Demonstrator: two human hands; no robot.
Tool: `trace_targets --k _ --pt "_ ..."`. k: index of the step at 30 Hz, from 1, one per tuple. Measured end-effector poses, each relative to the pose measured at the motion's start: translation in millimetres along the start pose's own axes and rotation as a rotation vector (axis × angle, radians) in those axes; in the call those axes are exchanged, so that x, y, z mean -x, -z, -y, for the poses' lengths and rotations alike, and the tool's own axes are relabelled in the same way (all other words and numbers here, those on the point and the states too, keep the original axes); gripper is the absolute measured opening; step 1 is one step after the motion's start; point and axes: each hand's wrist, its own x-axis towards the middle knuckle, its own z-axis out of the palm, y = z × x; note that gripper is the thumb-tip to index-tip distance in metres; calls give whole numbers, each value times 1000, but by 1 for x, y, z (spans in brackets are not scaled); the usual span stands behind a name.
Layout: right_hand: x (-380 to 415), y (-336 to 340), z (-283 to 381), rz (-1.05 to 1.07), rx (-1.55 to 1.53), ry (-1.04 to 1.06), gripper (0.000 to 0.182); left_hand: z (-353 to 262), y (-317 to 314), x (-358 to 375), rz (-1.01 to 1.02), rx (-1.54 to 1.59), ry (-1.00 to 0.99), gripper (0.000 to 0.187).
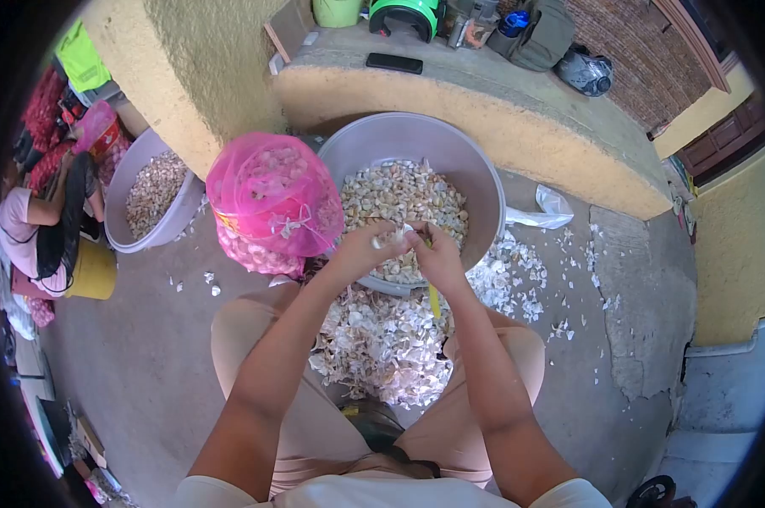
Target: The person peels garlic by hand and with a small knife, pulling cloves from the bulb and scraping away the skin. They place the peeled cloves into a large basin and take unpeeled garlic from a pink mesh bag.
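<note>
My left hand (367,251) and my right hand (436,256) meet over the near rim of a large pale tub (480,182). Between their fingertips is a small white garlic piece (410,229), partly hidden by the fingers. A yellow handle (434,301) sticks out below my right hand, its other end hidden. Peeled garlic cloves (408,190) lie in the tub. Papery skins (387,347) are heaped on the floor between my legs. A pink mesh bag of garlic (274,199) stands left of the tub.
A low concrete ledge (484,110) runs behind the tub, bearing a phone (394,63), a green helmet (405,15) and a backpack (542,34). At the left, a person (40,212) sits beside another tub (122,190) of garlic. White plastic (552,209) lies right of my tub.
</note>
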Motion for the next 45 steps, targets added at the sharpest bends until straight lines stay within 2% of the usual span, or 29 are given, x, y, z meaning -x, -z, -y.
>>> trace_targets --k 2,5,8,11,17,20,23,26,29,32,35,38,41,45 --pt "4 -3 4 -29 51 120 27 -7 -3 4 18 -47 1 56" --pt "6 -7 5 -27 -109 88 27 2 -4 0 -26 -13 -107 48" --pt "1 -8 -5 3 -175 63 28 -7 1 2 62 116 -42 38" --pt "4 3 7 120 -465 -119 28 -6 3 2 104 217 7 33" --pt "5 11 15 169 -713 -323 25 -3 4 0 118 308 89 27" --pt "3 19 14 228 -818 -327 25 -3 5 -3 64 320 140 24" --pt "-5 25 5 45 -763 -350 33 3 5 -6 37 312 157 23" --pt "-8 19 3 -176 -533 -196 41 2 2 -5 24 359 180 24" --pt "-3 13 14 -122 -141 -205 44 3 2 -6 79 393 183 23" --pt "-3 4 0 20 109 189 42 -3 1 -3 148 391 193 22" --pt "-4 3 -1 82 -38 20 24 -3 2 0 214 445 222 27" --pt "-3 4 3 90 -170 -36 23 -6 3 2 198 520 258 28" --pt "-7 12 3 5 -427 -243 34 2 5 -4 235 580 262 28" --pt "-7 12 8 -297 -181 -83 40 6 -2 -8 114 816 232 26"
